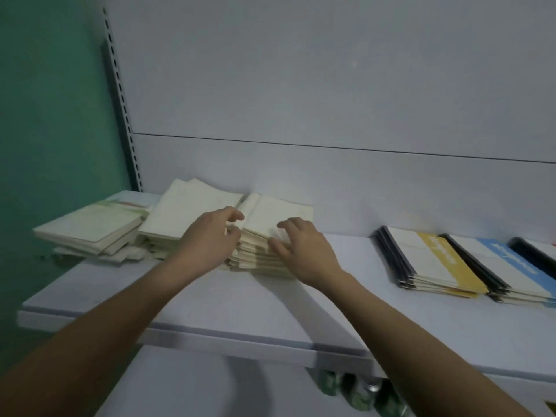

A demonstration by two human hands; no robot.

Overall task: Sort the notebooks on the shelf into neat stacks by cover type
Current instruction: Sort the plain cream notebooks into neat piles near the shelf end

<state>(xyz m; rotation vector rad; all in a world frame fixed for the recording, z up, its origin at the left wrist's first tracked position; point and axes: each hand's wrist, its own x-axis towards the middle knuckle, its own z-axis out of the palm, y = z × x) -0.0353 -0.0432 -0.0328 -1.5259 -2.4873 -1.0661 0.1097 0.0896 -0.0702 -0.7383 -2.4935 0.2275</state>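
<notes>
Both hands [255,239] on cream notebook stack [270,215]

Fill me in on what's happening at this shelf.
A person is sorting notebooks on a white shelf. Both hands are at the middle cream stack: the left hand at its left edge, the right hand resting on its top and front with fingers spread. Left of it lie another cream stack and an untidy green-covered pile. Yellow-banded and blue-banded stacks sit neatly to the right.

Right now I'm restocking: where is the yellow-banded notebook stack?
In the head view it lies on the shelf's right side, the yellow-banded stack just left of the blue-banded stack.
</notes>
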